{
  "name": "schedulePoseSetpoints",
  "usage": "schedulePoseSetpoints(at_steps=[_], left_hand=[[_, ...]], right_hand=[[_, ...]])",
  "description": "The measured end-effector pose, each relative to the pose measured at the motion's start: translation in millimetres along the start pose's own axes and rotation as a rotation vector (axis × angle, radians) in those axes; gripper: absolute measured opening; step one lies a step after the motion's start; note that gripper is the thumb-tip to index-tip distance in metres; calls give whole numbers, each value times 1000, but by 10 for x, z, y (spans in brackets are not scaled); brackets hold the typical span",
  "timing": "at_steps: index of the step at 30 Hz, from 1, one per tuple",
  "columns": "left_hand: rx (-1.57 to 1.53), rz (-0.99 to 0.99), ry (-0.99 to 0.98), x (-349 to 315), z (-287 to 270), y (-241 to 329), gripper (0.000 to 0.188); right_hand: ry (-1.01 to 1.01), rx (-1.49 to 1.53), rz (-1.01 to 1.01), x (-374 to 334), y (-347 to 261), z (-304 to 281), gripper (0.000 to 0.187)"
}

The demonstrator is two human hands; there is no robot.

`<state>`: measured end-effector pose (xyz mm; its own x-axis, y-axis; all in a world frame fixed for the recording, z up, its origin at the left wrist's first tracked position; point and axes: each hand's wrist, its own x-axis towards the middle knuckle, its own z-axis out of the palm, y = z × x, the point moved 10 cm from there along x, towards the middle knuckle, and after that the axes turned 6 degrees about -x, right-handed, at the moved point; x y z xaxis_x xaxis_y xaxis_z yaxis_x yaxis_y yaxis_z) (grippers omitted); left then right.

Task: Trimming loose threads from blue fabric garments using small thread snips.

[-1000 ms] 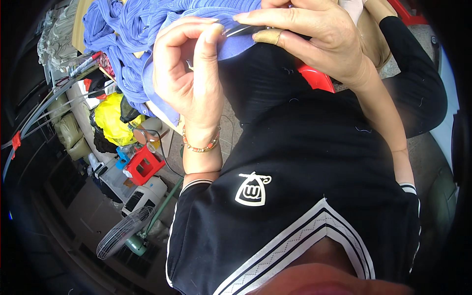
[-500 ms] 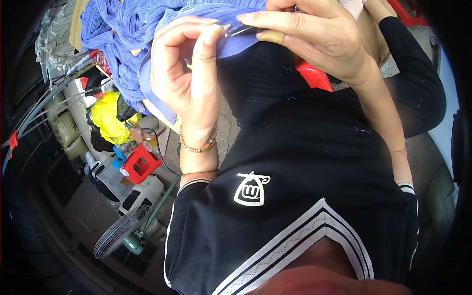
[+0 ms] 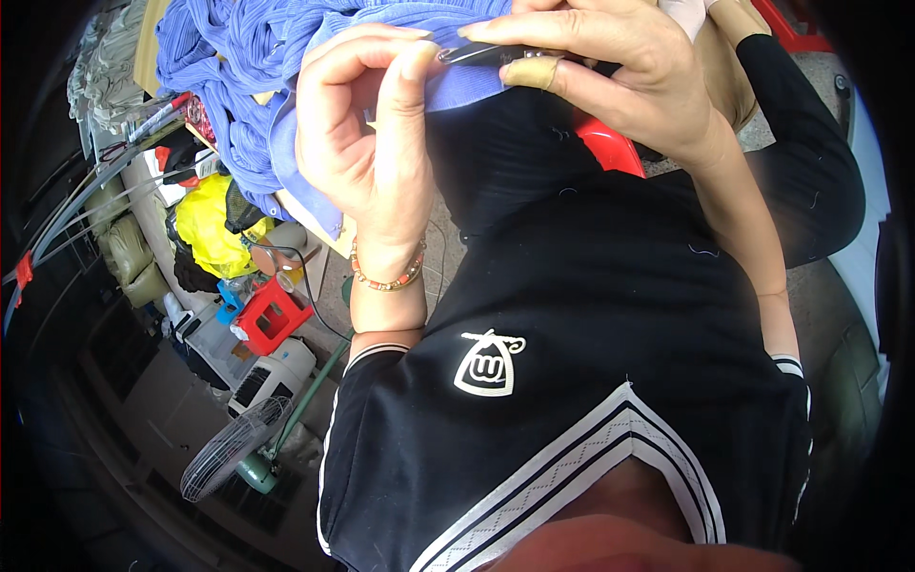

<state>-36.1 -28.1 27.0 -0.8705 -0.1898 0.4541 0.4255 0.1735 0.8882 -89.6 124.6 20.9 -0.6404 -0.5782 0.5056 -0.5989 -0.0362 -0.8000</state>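
Note:
My right hand, with tan tape round one finger, grips a small black-handled tool with a thin metal tip; its exact kind does not show. The tip points left toward the pinched thumb and forefinger of my left hand. Between those fingertips is something tiny that I cannot make out. A beaded bracelet circles my left wrist. Blue-violet ribbed knit fabric lies bunched behind and below both hands, its flat edge hanging under the tool.
Left of me are a yellow bag, a red plastic stool and a standing fan. Pale stacked cloth is at the far left. Another red plastic piece shows beside my dark-clothed leg.
The black tool has turned more into sight, its tip now at my left fingertips. Both hands have shifted only slightly.

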Motion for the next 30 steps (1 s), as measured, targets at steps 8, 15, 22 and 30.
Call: schedulePoseSetpoints(at_steps=[8,15,22,30], left_hand=[[-3,12,24,-11,-11,22,13],[-6,-4,19,2,-3,-8,13],[40,6,37,9,6,20,7],[-9,-23,15,8,7,-13,13]], right_hand=[[-90,51,105,44,-12,-26,29],[-62,41,82,50,48,-74,30],[-70,25,47,64,72,-25,28],[-77,17,-19,61,85,21,28]])
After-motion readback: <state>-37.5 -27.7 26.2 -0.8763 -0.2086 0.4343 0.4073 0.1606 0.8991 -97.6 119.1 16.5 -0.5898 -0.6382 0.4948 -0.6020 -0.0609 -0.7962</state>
